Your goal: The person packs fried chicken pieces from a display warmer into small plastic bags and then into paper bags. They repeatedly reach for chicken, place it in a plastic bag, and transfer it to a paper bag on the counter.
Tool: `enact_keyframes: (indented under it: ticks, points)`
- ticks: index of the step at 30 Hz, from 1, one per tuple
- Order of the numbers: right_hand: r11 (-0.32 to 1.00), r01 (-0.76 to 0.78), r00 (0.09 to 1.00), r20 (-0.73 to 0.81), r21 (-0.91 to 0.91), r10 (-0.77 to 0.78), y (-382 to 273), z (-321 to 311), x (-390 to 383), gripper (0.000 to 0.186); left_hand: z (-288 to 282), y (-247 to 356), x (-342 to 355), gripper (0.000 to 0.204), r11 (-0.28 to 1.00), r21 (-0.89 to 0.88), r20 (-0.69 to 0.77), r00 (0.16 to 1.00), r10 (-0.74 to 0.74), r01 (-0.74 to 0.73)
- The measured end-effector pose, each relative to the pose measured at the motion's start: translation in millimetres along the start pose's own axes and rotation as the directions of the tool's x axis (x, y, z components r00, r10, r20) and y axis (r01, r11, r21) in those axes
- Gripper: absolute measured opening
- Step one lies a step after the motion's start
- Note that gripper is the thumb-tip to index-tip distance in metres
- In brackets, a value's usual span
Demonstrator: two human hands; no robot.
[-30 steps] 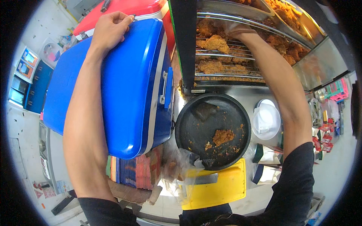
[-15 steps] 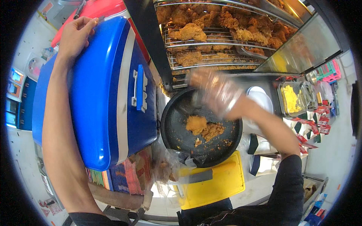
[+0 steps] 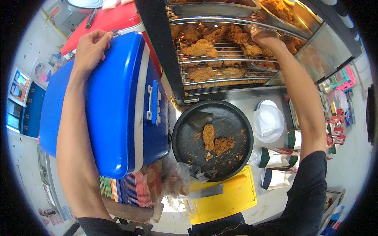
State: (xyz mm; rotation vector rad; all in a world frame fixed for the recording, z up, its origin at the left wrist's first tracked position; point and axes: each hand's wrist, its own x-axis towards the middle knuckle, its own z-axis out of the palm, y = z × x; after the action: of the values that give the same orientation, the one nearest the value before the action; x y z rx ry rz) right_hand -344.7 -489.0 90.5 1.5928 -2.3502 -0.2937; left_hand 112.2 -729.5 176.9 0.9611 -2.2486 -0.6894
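Two bare arms reach forward, one to each side. The left hand [image 3: 91, 49] is at the far edge of the blue cooler [image 3: 112, 114], its fingers curled in toward the thumb; whether they pinch anything, I cannot tell. The right hand [image 3: 264, 36] is inside the cabinet [image 3: 163, 51], partly behind a metal rail; its fingers are hidden, so their state cannot be told. Near it, chicken [image 3: 200, 49] lies on wire racks. Below the cabinet, on the table [image 3: 271, 93], sits a round black pan [image 3: 236, 114]; inside, an upright piece [image 3: 208, 137] lies just beside a wider piece [image 3: 224, 146], with crumbs around. White plastic dishes [image 3: 271, 124] stand right of the pan, white boxes [image 3: 275, 159] nearer. Towards the body are a yellow board [image 3: 238, 200], a clear bag [image 3: 173, 183] and coloured packets [image 3: 136, 188]. Beyond the blue cooler stands a red cooler [image 3: 108, 25].
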Motion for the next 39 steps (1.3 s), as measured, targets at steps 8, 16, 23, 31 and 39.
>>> enact_keyframes:
  ticks: [8, 16, 23, 31, 39]
  points:
    - [0.93, 0.253, 0.733, -0.681, 0.268, -0.003, -91.5, -30.2, -141.9, 0.057, -3.9, -3.7, -5.0, 0.026, 1.0, 0.026, -0.028, 1.0, -0.005, 0.006]
    - [0.759, 0.394, 0.913, -0.317, 0.518, -0.258, -164.0, -35.5, -163.2, 0.046, 0.3, -0.4, -2.6, 0.025, 0.999, 0.035, -0.006, 1.0, -0.006, 0.006]
    - [0.934, -0.08, 0.997, 0.038, 0.348, 0.071, -193.2, -102.8, 36.1, 0.046, 1.9, 9.6, -6.3, 0.024, 1.0, -0.021, -0.012, 1.0, -0.024, 0.023]
    - [0.958, 0.067, 0.995, -0.095, 0.277, -0.043, -158.6, -41.4, 93.6, 0.036, 3.3, 7.7, 1.6, 0.028, 0.998, -0.008, -0.014, 0.998, 0.067, -0.067]
    - [0.855, 0.254, 0.649, -0.735, 0.453, 0.196, -163.9, -55.4, -68.0, 0.034, -5.2, -31.5, 21.1, 0.031, 0.997, 0.066, 0.02, 0.999, 0.033, -0.034]
